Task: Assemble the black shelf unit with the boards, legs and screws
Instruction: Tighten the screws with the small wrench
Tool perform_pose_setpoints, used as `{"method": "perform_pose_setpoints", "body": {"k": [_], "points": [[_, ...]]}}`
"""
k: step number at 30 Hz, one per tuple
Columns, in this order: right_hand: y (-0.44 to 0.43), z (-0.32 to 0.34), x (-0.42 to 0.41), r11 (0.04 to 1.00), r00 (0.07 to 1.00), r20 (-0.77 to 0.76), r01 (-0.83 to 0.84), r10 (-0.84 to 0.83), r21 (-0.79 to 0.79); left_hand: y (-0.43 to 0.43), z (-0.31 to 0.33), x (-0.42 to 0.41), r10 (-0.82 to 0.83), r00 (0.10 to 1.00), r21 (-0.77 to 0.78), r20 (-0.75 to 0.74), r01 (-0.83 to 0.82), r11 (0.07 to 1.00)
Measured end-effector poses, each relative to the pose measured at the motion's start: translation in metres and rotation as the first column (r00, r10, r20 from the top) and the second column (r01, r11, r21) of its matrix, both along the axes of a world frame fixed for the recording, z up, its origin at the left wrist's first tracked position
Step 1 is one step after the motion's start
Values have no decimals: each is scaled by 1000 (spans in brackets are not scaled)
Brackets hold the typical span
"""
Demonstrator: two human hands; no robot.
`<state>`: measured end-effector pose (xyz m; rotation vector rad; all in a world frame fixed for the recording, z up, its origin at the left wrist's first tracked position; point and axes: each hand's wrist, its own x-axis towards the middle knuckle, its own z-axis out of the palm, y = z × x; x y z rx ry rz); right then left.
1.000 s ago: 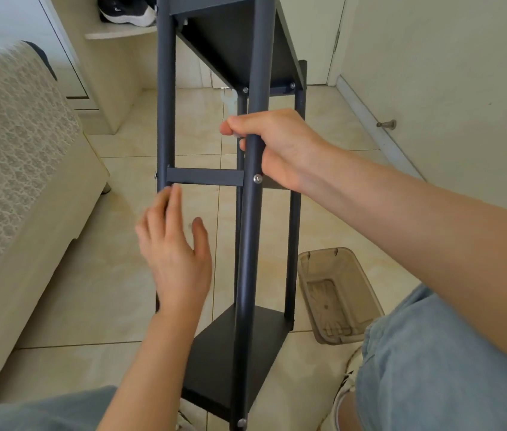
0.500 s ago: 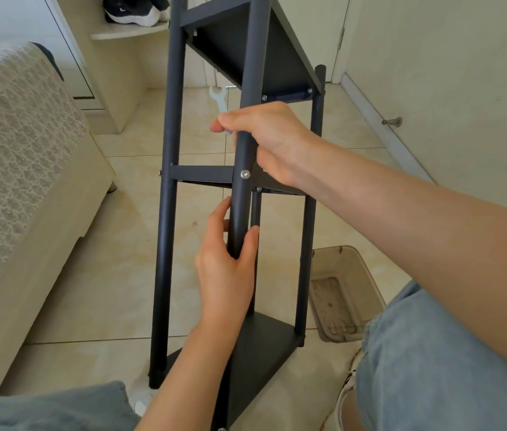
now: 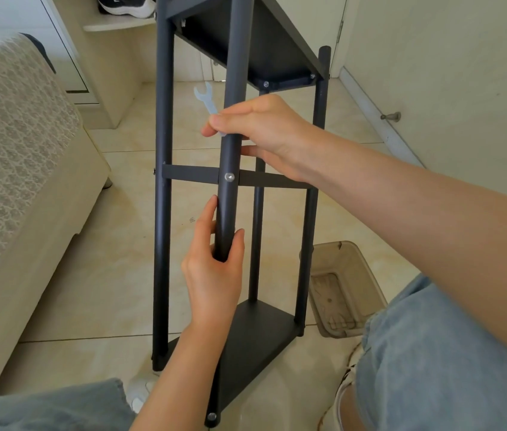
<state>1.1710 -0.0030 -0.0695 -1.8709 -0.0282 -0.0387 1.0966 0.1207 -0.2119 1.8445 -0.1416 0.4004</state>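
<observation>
One black shelf unit (image 3: 162, 213) on beige tiles (image 3: 96, 290) beside sofa (image 3: 12, 166)

I am gripping a round black metal shelf leg (image 3: 229, 213): coating reading matt, smooth. Small silver metal screw head (image 3: 229, 177) glinting. Flat black shelf board (image 3: 255, 334) looking matt. Thin silver metal wrench (image 3: 204, 96) shining dully. Beige floor tiles (image 3: 106, 275) showing gloss; cream patterned sofa cloth (image 3: 12, 135) looking rough.

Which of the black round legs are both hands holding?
The nearest black round metal leg, with the silver screw. The right hand grips it above the screw, the left hand below; no other leg is gripped.
</observation>
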Motion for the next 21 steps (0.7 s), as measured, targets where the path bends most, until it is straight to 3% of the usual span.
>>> {"method": "perform_pose_setpoints", "body": {"k": [8,15,21], "points": [[-18,0,-10,998,999,-7,31,-31,58,-8,-4,0,-39,995,-5,96,40,999],[-47,-8,-42,954,981,32,194,-192,-229,-9,-6,4,-65,994,5,87,65,998],[-49,-53,-64,948,956,-11,289,-293,-130,-10,-8,10,-37,996,20,79,35,999]]}}
